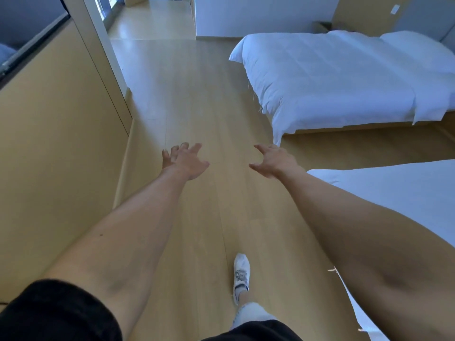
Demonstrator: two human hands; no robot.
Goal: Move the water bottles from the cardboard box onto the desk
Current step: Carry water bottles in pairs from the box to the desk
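Left hand: the left hand (184,161) is stretched out ahead over the floor, fingers spread and loosely bent, holding nothing.
Right hand: the right hand (273,159) is held out level with the left, well apart from it, fingers and thumb splayed, holding nothing.
Arms: both forearms are bare and reach forward from black short sleeves (56,313) at the bottom edge.
Cardboard box: a brown cardboard box (322,26) sits far off beyond the head end of the far bed, against the back wall; only its top edge shows, and whether it holds bottles cannot be told.
Water bottles: cannot be made out anywhere in the view.
Floor: light wood-plank floor (197,99) runs from the person's feet to a doorway at the top.
Far bed: a bed with a white duvet (332,77) lies at upper right on a low wooden base.
Near bed: the corner of a second white bed (406,193) shows at right, partly behind the right forearm.
Left side: a tan panelled wall (49,143) runs along the left, a dark window (24,28) above it.
Foot: a white sneaker (241,274) is planted on the floor between the arms, white sock above it.
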